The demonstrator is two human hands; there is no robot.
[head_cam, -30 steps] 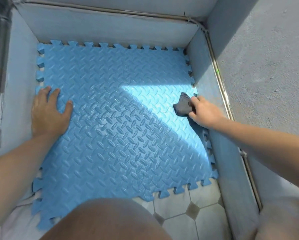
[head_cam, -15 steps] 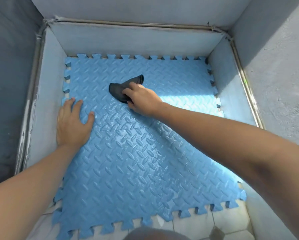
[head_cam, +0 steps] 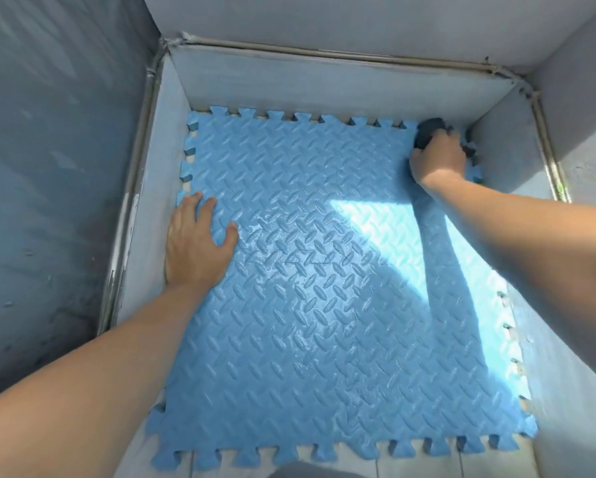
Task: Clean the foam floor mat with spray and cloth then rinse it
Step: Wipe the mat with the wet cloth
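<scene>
A blue foam floor mat (head_cam: 324,305) with a raised tread pattern and jigsaw edges lies flat on the floor, boxed in by low walls. It looks wet and shiny in the middle. My left hand (head_cam: 196,243) presses flat on the mat's left edge, fingers spread, holding nothing. My right hand (head_cam: 438,157) is at the mat's far right corner, closed on a dark cloth (head_cam: 427,131) that it pushes against the mat. Most of the cloth is hidden under the hand. No spray bottle is in view.
Grey walls (head_cam: 324,84) close in the mat on the far, left and right sides, with a metal strip (head_cam: 131,201) along the left rim. Pale floor tiles (head_cam: 324,467) show past the mat's near edge. A sunlit patch (head_cam: 386,229) crosses the mat.
My right hand has swept the cloth from the mat's right edge to its upper middle, then out to the far right corner. My left hand has stayed planted on the left edge.
</scene>
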